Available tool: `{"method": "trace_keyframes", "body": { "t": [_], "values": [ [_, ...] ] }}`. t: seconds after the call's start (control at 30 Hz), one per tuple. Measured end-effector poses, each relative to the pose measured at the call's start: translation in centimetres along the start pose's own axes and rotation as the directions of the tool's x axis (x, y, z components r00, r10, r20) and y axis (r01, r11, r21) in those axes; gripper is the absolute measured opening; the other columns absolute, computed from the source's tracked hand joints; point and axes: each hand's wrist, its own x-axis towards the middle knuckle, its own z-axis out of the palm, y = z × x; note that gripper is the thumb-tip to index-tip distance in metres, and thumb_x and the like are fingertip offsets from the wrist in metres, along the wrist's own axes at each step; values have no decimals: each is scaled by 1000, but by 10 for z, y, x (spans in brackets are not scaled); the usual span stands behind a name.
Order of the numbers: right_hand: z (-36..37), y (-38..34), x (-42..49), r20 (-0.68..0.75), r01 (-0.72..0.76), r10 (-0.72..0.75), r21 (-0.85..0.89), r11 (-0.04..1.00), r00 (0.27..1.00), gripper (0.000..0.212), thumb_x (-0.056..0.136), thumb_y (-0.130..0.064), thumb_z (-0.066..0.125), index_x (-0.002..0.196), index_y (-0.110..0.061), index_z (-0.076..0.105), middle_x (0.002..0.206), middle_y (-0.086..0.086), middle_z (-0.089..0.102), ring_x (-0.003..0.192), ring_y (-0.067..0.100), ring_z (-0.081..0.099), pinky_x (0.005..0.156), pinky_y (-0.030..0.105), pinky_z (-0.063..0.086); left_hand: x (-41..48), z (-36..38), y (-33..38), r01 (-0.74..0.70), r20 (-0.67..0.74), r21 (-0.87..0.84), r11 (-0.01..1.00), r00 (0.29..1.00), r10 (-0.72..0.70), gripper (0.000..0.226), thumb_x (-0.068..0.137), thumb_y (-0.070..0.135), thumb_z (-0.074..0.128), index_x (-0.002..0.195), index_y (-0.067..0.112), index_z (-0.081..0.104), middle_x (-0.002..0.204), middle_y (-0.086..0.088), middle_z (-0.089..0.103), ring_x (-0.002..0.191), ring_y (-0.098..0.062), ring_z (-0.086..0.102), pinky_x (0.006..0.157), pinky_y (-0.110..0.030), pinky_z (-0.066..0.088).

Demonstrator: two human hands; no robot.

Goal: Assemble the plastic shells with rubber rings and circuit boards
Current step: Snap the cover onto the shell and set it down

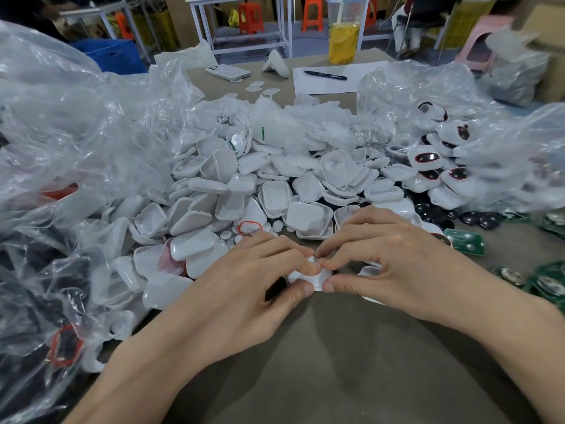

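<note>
Here the left hand [244,270] and right hand [388,255] meet low over the bench [336,362], both pinching one white shell [308,278] between thumbs and curled fingertips; just behind them a heap [244,185] of shells crowds the bench, an orange ring [249,228] lying on it; green boards [464,241] lie right; a clear bag [76,133] at left spills shells; a second bag [477,142] at right holds shells with dark insets; beyond sit a phone [227,71], pen [325,75] and cup [344,35].

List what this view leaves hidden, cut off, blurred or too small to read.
Shell: head view, mostly covered by left hand and right hand; its inside is hidden.
Left bag: head view, crinkled plastic blurs its contents.
Boards: head view, cut off by the right edge.
Pen: head view, print too small.
</note>
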Motion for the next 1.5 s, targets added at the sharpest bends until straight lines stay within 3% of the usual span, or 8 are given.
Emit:
{"method": "trace_keyframes", "body": {
  "t": [0.13, 0.7, 0.83, 1.07, 1.23, 1.37, 1.5],
  "values": [
    [1, 1, 1, 17, -32, 32, 28, 999, 999, 31, 83, -64, 58, 97, -43, 76, 111, -34, 64, 118, -9, 41, 99, 10, 31, 0, 0, 0, 1, -3, -8, 1000, 1000, -1, 21, 94, 39, 58, 109, 29, 70, 117, 21, 65, 114, -4, 58, 94, -27, 45],
    [-4, -5, 4, 82, -69, 65, 49, 996, 995, 29, 81, -62, 60, 91, -38, 72, 94, -21, 69, 106, -2, 47, 93, 4, 27, 1, -3, 2, -32, 31, 48, 998, 999, 31, 16, 98, 35, 59, 107, 26, 70, 113, 17, 68, 107, -8, 59, 91, -27, 45],
    [-1, -6, 1, 85, -83, 77, 71, 994, 993, 22, 84, -58, 60, 90, -38, 66, 103, -24, 66, 110, 2, 50, 96, 17, 35, -3, -1, 3, 23, 39, -28, 999, 999, -22, 21, 98, 41, 52, 108, 29, 66, 117, 22, 62, 115, -3, 53, 92, -25, 43],
    [-1, -5, 1, 78, -94, 86, 104, 990, 993, 19, 84, -59, 61, 90, -43, 66, 107, -29, 64, 115, -2, 48, 97, 14, 33, -2, 0, 2, 103, 77, -119, 988, 993, -94, 15, 96, 45, 54, 110, 41, 58, 120, 29, 57, 122, -1, 47, 98, -14, 33],
    [0, -8, 4, 84, -116, 107, 106, 988, 991, 8, 83, -54, 64, 83, -47, 61, 102, -26, 66, 112, 0, 47, 96, 11, 29, 2, -2, 3, 188, 127, -183, 965, 978, -166, 16, 94, 42, 60, 108, 45, 55, 115, 28, 56, 118, -2, 45, 88, -11, 34],
    [0, -10, 8, 94, -129, 121, 87, 988, 988, 23, 83, -44, 73, 75, -50, 52, 98, -26, 65, 106, -3, 46, 93, 7, 24, 6, -4, 9, 240, 149, -194, 951, 966, -213, 13, 91, 37, 64, 99, 42, 54, 109, 24, 54, 112, 4, 44, 80, -6, 30],
    [0, -13, 10, 99, -128, 122, 58, 990, 988, 31, 83, -40, 75, 71, -50, 48, 96, -21, 64, 100, 1, 45, 91, 6, 24, 11, -4, 13, 287, 176, -179, 941, 951, -256, 15, 91, 31, 67, 87, 40, 56, 105, 22, 53, 112, 3, 42, 86, -9, 30]
  ]
}}
